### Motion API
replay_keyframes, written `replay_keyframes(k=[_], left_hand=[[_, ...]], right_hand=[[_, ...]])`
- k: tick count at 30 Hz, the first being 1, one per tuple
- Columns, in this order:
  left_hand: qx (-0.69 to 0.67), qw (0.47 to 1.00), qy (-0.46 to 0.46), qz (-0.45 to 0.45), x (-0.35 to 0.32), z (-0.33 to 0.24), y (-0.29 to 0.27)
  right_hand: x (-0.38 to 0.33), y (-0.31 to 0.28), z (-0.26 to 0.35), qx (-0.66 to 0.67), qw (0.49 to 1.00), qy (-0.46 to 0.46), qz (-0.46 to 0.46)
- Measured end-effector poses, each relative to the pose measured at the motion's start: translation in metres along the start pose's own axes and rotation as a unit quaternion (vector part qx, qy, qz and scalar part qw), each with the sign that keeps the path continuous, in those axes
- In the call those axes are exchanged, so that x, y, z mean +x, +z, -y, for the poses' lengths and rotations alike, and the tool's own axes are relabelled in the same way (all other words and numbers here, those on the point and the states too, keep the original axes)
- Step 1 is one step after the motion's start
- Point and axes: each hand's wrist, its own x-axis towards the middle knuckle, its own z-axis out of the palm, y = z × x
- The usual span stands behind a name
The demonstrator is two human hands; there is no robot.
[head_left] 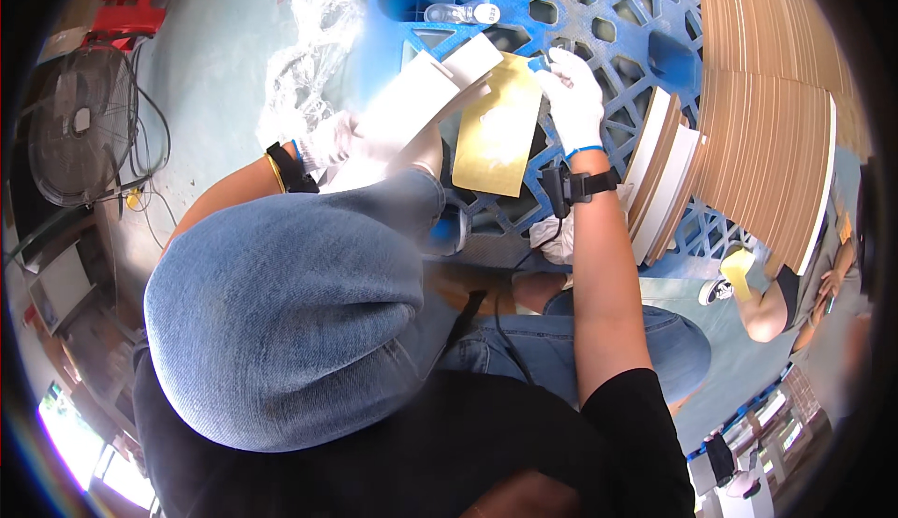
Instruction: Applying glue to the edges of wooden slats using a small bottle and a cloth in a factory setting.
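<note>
Left hand (329,140): gloved, forearm (227,190) slanting inward | Right hand (573,97): gloved, arm (606,286) stretched forward, fingers (565,60) curled

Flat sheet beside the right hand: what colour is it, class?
Yellow; the sheet shows best in the head view.

White boards (412,99) in left grip (330,139)
</note>
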Motion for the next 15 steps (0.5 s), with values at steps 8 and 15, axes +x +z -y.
replay_keyframes(k=[8,15], left_hand=[[-0.048,0.997,0.037,0.039,-0.007,-0.012,0.015],[0.042,0.994,0.096,-0.005,-0.020,-0.034,0.030]], right_hand=[[0.038,0.014,0.024,-0.003,0.996,-0.011,0.086],[0.053,0.022,0.042,-0.235,0.959,-0.084,0.135]])
